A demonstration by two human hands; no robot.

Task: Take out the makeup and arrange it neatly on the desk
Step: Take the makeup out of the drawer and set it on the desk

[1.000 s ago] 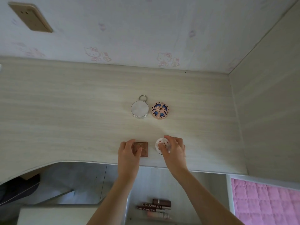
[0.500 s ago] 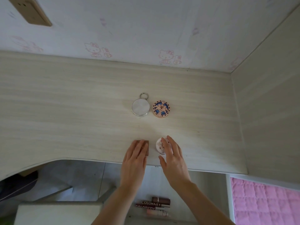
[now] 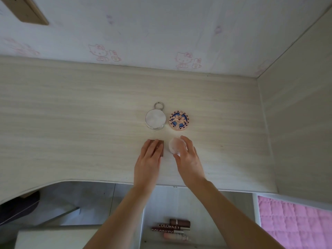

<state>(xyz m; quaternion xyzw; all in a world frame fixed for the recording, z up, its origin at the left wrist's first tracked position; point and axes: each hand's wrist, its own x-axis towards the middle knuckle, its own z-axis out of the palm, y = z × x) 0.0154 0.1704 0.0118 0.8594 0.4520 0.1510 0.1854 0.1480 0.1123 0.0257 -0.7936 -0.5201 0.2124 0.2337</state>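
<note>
Four makeup pieces lie on the pale wooden desk (image 3: 71,132) in a two-by-two group. At the back sit a silver round compact with a ring (image 3: 155,118) and a pink and blue patterned round compact (image 3: 179,120). In front, my left hand (image 3: 149,159) rests with straight fingers on a small brown square palette (image 3: 160,147). My right hand (image 3: 186,156) lies with straight fingers against a small white round case (image 3: 173,144). Several lip products (image 3: 170,229) lie in the open drawer below the desk edge.
A side panel (image 3: 296,123) walls the desk on the right. The back wall (image 3: 161,33) has cartoon cat wallpaper and a gold socket plate (image 3: 27,9). A pink quilted cover (image 3: 294,225) shows at bottom right, a dark object (image 3: 18,207) at bottom left.
Both hands went from gripping the palette and the white case to lying flat on them, and pushed them a little further back toward the two compacts.
</note>
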